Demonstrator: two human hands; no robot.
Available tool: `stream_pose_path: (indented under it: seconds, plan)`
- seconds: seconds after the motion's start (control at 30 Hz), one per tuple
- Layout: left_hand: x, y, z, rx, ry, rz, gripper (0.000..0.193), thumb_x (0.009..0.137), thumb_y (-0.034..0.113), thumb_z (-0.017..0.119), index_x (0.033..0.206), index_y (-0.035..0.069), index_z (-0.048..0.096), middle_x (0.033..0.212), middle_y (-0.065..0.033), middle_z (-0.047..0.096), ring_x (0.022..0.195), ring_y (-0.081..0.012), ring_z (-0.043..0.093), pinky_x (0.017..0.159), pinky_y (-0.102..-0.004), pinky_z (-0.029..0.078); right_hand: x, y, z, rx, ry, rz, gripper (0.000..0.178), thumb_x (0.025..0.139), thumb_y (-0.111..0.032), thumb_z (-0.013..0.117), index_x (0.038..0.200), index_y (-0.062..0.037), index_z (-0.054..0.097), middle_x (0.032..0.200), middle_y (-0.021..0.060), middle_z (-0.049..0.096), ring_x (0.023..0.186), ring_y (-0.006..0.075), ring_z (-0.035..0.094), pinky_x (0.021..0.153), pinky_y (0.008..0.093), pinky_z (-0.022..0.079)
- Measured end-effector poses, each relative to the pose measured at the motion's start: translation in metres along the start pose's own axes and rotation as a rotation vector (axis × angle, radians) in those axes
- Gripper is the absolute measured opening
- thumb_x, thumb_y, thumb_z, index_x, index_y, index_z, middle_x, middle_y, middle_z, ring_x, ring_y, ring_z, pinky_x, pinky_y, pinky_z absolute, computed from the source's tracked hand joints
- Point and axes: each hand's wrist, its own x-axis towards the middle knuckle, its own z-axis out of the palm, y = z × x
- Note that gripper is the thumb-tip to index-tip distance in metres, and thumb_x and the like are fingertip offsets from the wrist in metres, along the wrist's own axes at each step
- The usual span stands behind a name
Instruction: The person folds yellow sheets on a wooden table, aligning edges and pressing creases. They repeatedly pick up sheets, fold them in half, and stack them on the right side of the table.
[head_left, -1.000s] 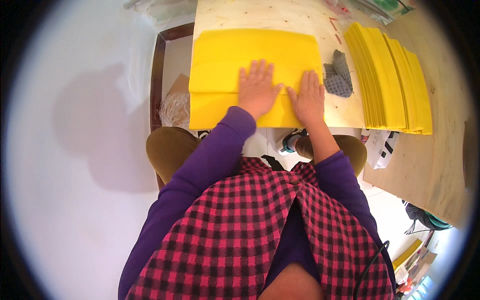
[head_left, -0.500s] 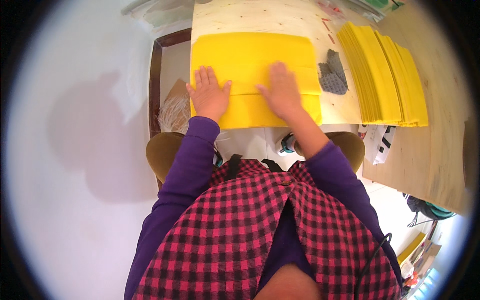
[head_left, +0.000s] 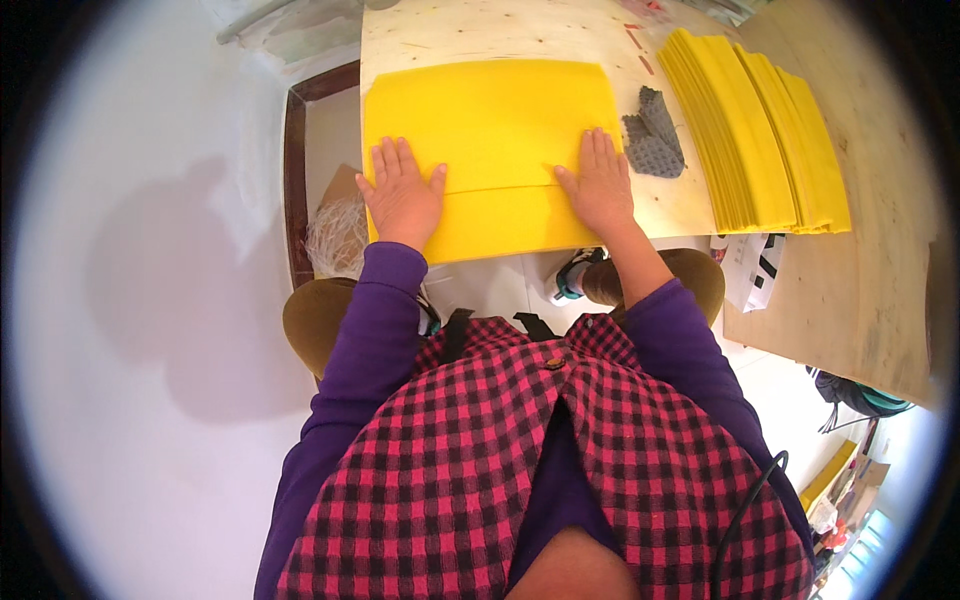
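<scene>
While under yellow cloth (head_left: pixel 495 120), tabletop (head_left: pixel 480 35) above pale floor (head_left: pixel 500 285).

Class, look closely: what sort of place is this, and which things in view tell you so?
Probably a small workshop or workroom: a plain wooden table, yellow sheet material lying flat on it, and more yellow pieces stacked to the right.

No lettering can be read, black marks (head_left: pixel 769 262) borne on a white bag (head_left: pixel 741 275), seen right of the right hand (head_left: pixel 603 188)
</scene>
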Motion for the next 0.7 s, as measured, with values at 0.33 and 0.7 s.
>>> stream_pose_path:
  seconds: [0.33, 0.7]
  plan:
    - [-0.019, 0.064, -0.002, -0.120, -0.033, 0.328, 0.068, 0.095, 0.045, 0.043, 0.149, 0.007, 0.027, 0.156, -0.0107, 0.022, 0.146, -0.0252, 0.014, 0.116, -0.0520, 0.007, -0.002, 0.005, 0.006, 0.030, 0.100, -0.004, 0.079, 0.095, -0.054, 0.040, 0.147, 0.0029, 0.024, 0.154, 0.0201, 0.022, 0.145, 0.0312, 0.017, 0.116, 0.0457, 0.015]
    - [-0.025, -0.038, -0.010, -0.106, -0.081, -0.046, 0.068, 0.098, 0.044, 0.038, 0.149, 0.003, 0.022, 0.157, -0.0143, 0.018, 0.146, -0.0276, 0.012, 0.116, -0.0520, 0.007, -0.001, 0.006, 0.004, 0.009, 0.010, 0.028, 0.081, 0.095, -0.058, 0.034, 0.150, -0.0020, 0.017, 0.158, 0.0147, 0.014, 0.147, 0.0256, 0.009, 0.118, 0.0423, 0.008]
